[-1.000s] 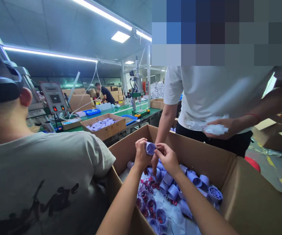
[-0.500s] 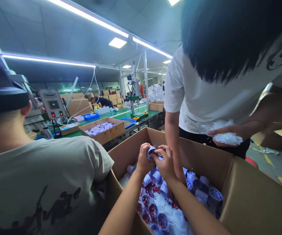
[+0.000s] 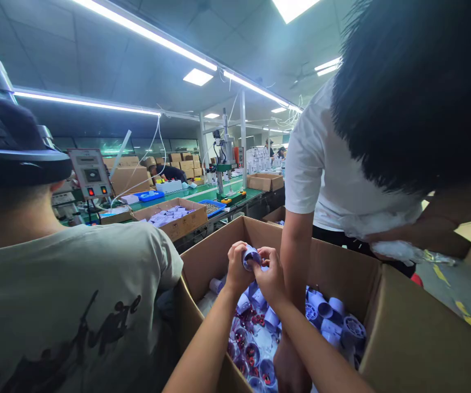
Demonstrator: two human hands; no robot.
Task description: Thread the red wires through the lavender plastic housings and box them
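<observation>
Above a big cardboard box point(image 3: 419, 322), my left hand point(image 3: 237, 268) is wrapped round a white cylindrical plastic housing point(image 3: 250, 251). The open end of the housing is turned toward me and looks dark inside. My right hand point(image 3: 271, 275) grips the same housing from the right, its thumb at the opening and its fingers against the side. Whether the right fingers also hold a small part inside cannot be made out. Below both hands lie loose white housings point(image 3: 329, 308) and clear cups with red and dark parts point(image 3: 252, 355).
A co-worker in a white shirt point(image 3: 341, 164) leans in from the right, one arm point(image 3: 294, 262) down in the box. Another person point(image 3: 75, 295) sits close on the left. Behind stand a green bench, a press machine point(image 3: 225, 158) and a carton of white parts point(image 3: 186, 221).
The right-hand fingers have shifted from the front of the opening to the housing's right side. The co-worker on the right has bent lower, the arm deeper in the box.
</observation>
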